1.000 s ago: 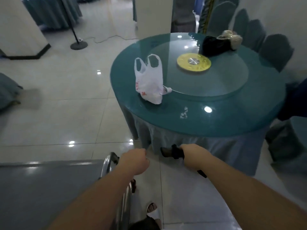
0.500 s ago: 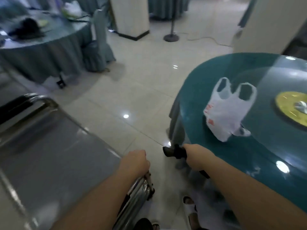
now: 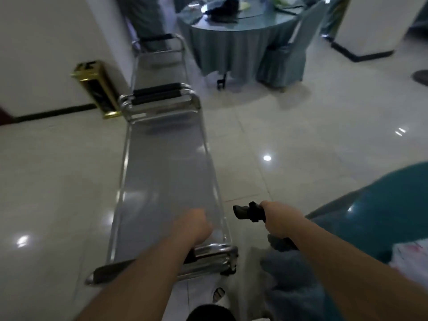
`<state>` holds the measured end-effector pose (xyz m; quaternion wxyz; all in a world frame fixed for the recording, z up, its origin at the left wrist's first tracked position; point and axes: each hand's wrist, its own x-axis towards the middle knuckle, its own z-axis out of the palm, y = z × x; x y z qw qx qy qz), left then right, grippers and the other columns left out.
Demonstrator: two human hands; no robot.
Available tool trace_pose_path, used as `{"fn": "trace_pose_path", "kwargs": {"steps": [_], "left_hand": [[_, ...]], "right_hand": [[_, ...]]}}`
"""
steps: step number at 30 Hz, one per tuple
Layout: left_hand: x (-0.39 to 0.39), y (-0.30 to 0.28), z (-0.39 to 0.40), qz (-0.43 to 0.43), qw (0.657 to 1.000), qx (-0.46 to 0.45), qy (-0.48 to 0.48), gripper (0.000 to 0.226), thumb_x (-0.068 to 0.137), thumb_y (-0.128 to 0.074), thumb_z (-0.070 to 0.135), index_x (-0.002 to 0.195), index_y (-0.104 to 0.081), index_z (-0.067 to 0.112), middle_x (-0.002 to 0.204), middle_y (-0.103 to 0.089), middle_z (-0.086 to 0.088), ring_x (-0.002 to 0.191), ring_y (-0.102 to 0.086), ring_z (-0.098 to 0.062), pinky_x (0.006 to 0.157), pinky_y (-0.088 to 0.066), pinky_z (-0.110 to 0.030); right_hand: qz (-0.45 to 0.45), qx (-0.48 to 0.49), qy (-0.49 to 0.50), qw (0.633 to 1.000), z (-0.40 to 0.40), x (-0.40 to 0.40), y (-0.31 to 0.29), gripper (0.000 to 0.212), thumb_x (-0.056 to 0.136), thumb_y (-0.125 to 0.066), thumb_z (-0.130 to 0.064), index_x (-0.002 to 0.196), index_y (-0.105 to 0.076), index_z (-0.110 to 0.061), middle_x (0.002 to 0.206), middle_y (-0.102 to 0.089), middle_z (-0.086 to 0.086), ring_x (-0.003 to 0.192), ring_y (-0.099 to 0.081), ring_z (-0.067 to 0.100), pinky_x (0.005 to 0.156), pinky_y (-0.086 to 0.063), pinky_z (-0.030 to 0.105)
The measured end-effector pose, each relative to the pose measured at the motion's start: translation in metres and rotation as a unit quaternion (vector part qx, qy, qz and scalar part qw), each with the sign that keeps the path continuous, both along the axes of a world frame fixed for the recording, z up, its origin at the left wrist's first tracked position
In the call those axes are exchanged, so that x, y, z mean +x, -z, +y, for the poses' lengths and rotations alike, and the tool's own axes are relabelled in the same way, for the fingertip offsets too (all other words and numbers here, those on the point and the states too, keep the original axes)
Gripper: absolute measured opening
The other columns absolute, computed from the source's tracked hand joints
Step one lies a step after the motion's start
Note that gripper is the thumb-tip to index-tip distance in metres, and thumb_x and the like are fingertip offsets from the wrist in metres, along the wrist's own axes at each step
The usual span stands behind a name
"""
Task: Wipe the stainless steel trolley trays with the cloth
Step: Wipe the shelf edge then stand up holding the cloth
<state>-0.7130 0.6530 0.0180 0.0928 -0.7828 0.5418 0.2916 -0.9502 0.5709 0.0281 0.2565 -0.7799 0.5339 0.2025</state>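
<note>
**Lining up on the trolley before the first wipe**

I have the trolley [image 3: 166, 181] dead ahead, its long steel top tray running away from me across the tiled floor [image 3: 278, 140]. My left hand [image 3: 193, 225] is curled into a fist over the near end of the tray, just above the black-gripped handle bar [image 3: 111, 272]; the view is soft there, so I cannot tell whether it holds anything. My right hand [image 3: 276, 220] is off to the right of the trolley, over the floor, wrapped around a dark handle-like object [image 3: 246, 213]. I see nothing in either hand that I can call the cloth, though a grey-blue fabric [image 3: 289, 269] hangs below my right wrist and may be it or simply a table skirt.

To do this step well, I should steady the trolley with one hand on the bar so it does not roll, bring the cloth flat onto the near end, and work in long overlapping strokes toward the far handles [image 3: 157, 92], then along the raised side rails.

The tray looks smooth, dull grey and bare, with pale reflections on it. A second trolley [image 3: 159, 52] stands just beyond, near a round bench [image 3: 234, 28] draped in grey-blue cloth.
</note>
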Motion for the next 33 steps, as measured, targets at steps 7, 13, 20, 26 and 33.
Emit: {"fn": "trace_pose_path", "kwargs": {"steps": [7,13,20,26,33], "left_hand": [[0.046,0.007,-0.013,0.038,0.994,0.02,-0.096,0.037,0.106,-0.05,0.032,0.136,-0.06,0.013,0.14,-0.061,-0.012,0.122,-0.061,-0.033,0.105,-0.05,-0.041],[0.069,0.004,-0.017,0.102,0.979,0.023,-0.174,0.041,0.106,-0.05,0.035,0.141,-0.058,0.015,0.143,-0.061,-0.011,0.125,-0.06,-0.033,0.104,-0.049,-0.037],[0.081,0.026,-0.028,0.08,0.96,0.035,-0.265,0.035,0.107,-0.053,0.028,0.136,-0.064,0.011,0.141,-0.062,-0.014,0.128,-0.06,-0.035,0.112,-0.046,-0.045],[0.063,0.045,-0.046,0.079,0.908,0.046,-0.409,0.039,0.102,-0.055,0.037,0.132,-0.061,0.014,0.138,-0.063,-0.012,0.125,-0.062,-0.033,0.104,-0.049,-0.04],[0.0,0.034,-0.068,0.082,0.85,0.072,-0.515,0.026,0.099,-0.051,0.036,0.112,-0.066,0.019,0.116,-0.066,-0.002,0.114,-0.066,-0.028,0.093,-0.054,-0.036]], "right_hand": [[0.013,-0.004,-0.1,0.995,-0.041,0.082,0.001,0.041,0.095,-0.056,-0.01,0.134,-0.054,-0.021,0.103,-0.058,-0.002,0.094,-0.061,0.02,0.086,-0.055,0.034],[0.021,-0.003,-0.17,0.985,-0.066,0.122,0.003,0.031,0.096,-0.055,-0.011,0.125,-0.058,-0.019,0.1,-0.061,-0.002,0.09,-0.063,0.019,0.077,-0.052,0.03],[0.057,0.004,-0.3,0.952,-0.122,0.185,0.002,0.028,0.097,-0.054,-0.009,0.123,-0.059,-0.016,0.11,-0.067,0.007,0.097,-0.068,0.024,0.088,-0.059,0.038],[0.041,0.032,-0.47,0.881,-0.17,0.231,0.029,0.031,0.098,-0.055,-0.008,0.128,-0.058,-0.015,0.109,-0.066,0.006,0.092,-0.065,0.023,0.073,-0.048,0.031],[0.053,0.044,-0.624,0.778,-0.206,0.241,0.025,0.041,0.099,-0.055,-0.005,0.138,-0.054,-0.017,0.112,-0.065,0.006,0.089,-0.061,0.02,0.072,-0.043,0.027]]}}
